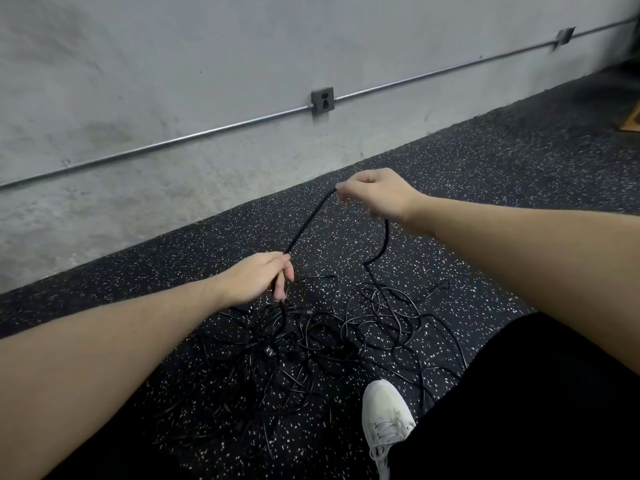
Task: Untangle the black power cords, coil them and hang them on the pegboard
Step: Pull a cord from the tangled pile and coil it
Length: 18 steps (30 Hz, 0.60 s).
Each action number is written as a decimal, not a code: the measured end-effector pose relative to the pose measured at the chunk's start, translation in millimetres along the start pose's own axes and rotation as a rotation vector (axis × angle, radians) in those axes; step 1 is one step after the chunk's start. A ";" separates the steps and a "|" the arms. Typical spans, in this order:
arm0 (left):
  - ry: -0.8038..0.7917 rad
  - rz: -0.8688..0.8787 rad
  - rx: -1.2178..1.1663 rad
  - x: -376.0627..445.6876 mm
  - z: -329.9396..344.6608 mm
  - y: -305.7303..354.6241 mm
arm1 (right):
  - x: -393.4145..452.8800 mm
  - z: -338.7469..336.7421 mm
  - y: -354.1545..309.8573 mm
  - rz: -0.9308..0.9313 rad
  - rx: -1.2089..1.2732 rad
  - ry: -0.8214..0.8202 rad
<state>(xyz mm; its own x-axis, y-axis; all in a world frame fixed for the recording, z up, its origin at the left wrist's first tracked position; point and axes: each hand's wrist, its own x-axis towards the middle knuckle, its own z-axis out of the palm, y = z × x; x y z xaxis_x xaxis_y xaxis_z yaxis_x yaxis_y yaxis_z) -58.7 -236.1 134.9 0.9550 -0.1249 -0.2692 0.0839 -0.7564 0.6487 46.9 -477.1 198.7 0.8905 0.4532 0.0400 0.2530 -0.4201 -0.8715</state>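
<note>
A tangled heap of black power cords point(311, 344) lies on the speckled black floor in front of me. One black cord point(309, 221) is lifted out of it and stretched taut between both hands. My left hand point(258, 277) grips its lower part just above the heap. My right hand point(375, 194) pinches it higher up and further away; from there the cord drops in a loop back to the heap. No pegboard is in view.
A grey concrete wall point(173, 81) runs along the back with a metal conduit and a grey outlet box point(322, 100). My white shoe point(386, 417) and black trouser leg point(536, 393) are at the lower right, beside the heap.
</note>
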 end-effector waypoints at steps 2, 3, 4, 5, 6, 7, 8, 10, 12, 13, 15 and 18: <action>0.049 0.020 0.022 0.2 -1.0 2.5 | 2.1 1.9 4.9 0.021 -0.131 -0.002; 0.081 0.031 0.030 1.2 -2.0 4.3 | 1.7 2.8 5.8 0.024 -0.200 -0.021; 0.117 0.039 0.043 2.5 -3.5 7.7 | 1.6 4.0 6.8 0.019 -0.265 -0.049; 0.154 0.046 0.048 4.1 -5.3 12.4 | 1.5 5.4 6.4 0.005 -0.315 -0.081; 0.183 0.050 0.030 4.6 -7.4 19.5 | 1.1 7.3 4.2 -0.014 -0.346 -0.109; 0.197 0.054 -0.015 5.5 -9.2 26.6 | 0.2 10.8 0.6 -0.034 -0.361 -0.140; 0.195 0.063 -0.061 7.0 -10.7 33.5 | -1.1 14.9 -3.9 -0.052 -0.372 -0.179; 0.166 0.091 -0.114 8.5 -10.8 43.3 | -4.0 23.5 -10.8 -0.058 -0.404 -0.290; 0.148 0.116 -0.100 9.4 -7.4 43.9 | -6.7 29.3 -15.2 -0.056 -0.440 -0.405; 0.143 0.120 -0.099 10.0 -5.7 41.4 | -7.4 30.7 -17.3 -0.062 -0.444 -0.433; 0.144 0.125 -0.135 12.4 -4.7 36.5 | -6.7 32.0 -20.4 -0.074 -0.444 -0.424; 0.152 0.144 -0.182 13.1 -5.7 38.9 | -7.5 34.7 -21.5 -0.068 -0.345 -0.472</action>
<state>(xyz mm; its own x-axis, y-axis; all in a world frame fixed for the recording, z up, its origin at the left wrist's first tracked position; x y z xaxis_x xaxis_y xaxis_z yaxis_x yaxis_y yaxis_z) -41.3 -263.5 160.7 0.9914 -0.1140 -0.0639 -0.0188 -0.6081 0.7936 21.7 -444.2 200.2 0.6232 0.7559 -0.2007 0.4826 -0.5736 -0.6619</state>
